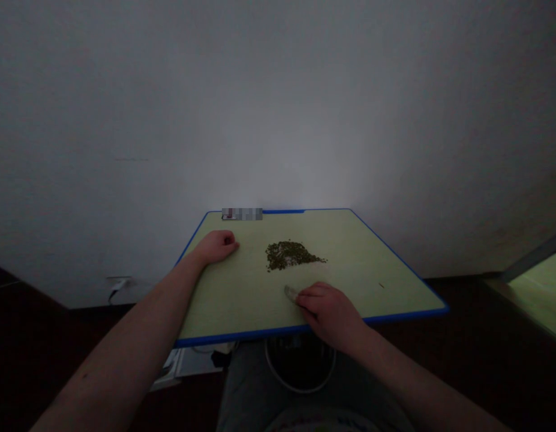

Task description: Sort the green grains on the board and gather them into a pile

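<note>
A heap of small dark green-brown grains (287, 255), perhaps beans or seeds, lies spread on the pale yellow tabletop (233, 306), thinning into a tail toward the right. My right hand (328, 313) is near the table's front edge, its fingers pinched on a small pale, translucent flat piece (291, 293) whose exact kind I cannot make out. That piece is on the near side of the heap, apart from it. To the left of the grains, my left hand (217, 246) rests on the table with its fingers curled in, and nothing shows in them.
Blue edging (260, 333) runs round the table, which stands against a grey wall (278, 120). Below the front edge, a round metal-rimmed bowl (300, 366) sits at my lap. A thin brown sliver (381, 285) lies at the right. A plug (119, 284) is in the wall at left.
</note>
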A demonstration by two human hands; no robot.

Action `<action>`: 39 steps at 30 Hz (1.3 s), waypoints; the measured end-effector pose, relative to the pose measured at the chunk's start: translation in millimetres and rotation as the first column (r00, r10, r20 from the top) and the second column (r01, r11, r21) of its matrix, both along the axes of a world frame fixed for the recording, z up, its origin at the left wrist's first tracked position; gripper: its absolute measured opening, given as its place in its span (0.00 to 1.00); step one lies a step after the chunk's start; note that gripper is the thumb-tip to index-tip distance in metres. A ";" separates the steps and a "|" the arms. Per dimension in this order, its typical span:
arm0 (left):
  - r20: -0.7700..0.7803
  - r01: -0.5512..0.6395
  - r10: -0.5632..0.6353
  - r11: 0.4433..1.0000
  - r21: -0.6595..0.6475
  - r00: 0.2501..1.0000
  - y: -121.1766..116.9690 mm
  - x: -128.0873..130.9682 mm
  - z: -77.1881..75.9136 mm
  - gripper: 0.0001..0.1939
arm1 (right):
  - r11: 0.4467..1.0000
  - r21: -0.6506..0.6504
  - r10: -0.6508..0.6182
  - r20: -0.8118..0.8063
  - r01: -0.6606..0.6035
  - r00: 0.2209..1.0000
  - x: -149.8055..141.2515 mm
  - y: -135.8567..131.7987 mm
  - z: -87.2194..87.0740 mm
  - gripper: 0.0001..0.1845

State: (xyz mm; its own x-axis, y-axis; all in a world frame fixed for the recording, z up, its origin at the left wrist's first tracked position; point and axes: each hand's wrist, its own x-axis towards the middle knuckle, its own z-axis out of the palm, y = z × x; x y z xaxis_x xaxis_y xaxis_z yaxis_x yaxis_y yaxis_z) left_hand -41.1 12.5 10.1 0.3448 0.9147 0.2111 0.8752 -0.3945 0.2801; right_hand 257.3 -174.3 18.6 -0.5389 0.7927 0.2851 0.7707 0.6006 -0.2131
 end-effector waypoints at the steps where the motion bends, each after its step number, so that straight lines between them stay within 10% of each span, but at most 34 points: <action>1: 0.000 -0.003 0.003 1.000 -0.003 1.000 0.2 0.0 -0.2 0.14 | 1.000 0.011 -0.007 0.045 0.006 0.999 -3.9 0.9 -0.8 0.12; 13: 0.019 -0.016 0.016 1.000 -0.004 1.000 -0.5 0.4 -0.4 0.13 | 0.984 0.121 -0.159 0.223 0.135 0.962 -32.0 27.4 -4.0 0.09; 39: 0.008 -0.012 0.013 1.000 -0.013 1.000 -0.2 -0.7 -1.4 0.15 | 0.955 0.052 -0.297 0.098 0.293 0.950 23.8 17.9 1.7 0.14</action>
State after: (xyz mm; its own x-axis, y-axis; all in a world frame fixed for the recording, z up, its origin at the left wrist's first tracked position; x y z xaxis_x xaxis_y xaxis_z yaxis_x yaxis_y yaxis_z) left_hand -41.8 12.3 8.7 0.3317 0.9216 0.2017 0.8778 -0.3798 0.2918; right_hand 281.1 -156.3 20.4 -0.3103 0.9109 0.2722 0.9313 0.3487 -0.1053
